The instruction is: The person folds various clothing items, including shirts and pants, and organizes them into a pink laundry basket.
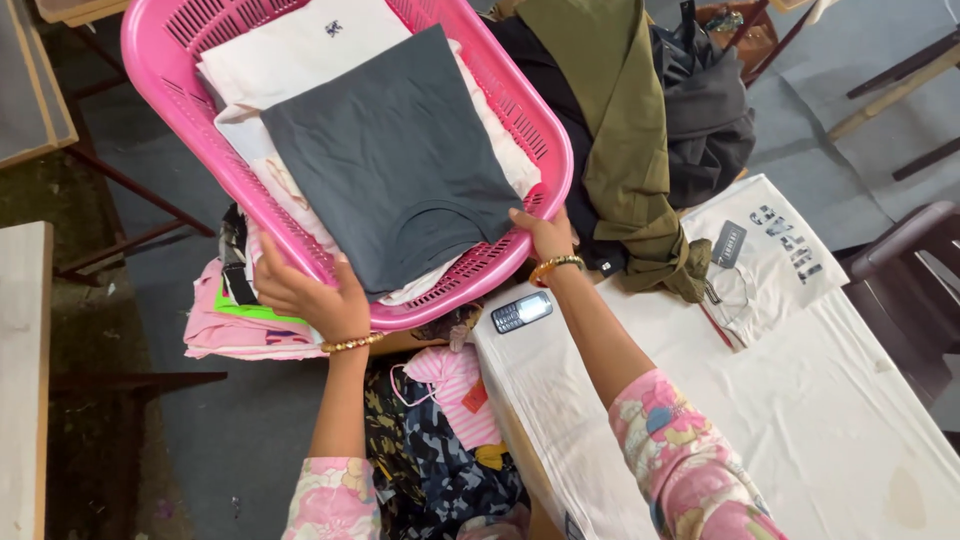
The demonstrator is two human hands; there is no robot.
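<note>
A pink plastic laundry basket [160,70] is held up in front of me, tilted, with a folded dark grey shirt [395,150] on top of white and pale folded clothes [300,45]. My left hand [305,290] grips the basket's near rim at its lower left. At the rim's right side, my right hand [545,235] holds on with the thumb over the edge. Both wrists wear gold bangles.
A table with a white cloth [800,400] lies to the right, carrying a small mobile phone [521,312], a white printed shirt [770,255], and a heap of olive and dark clothes [640,130]. Pink and patterned clothes [445,400] are piled below the basket. Wooden furniture stands at left and right.
</note>
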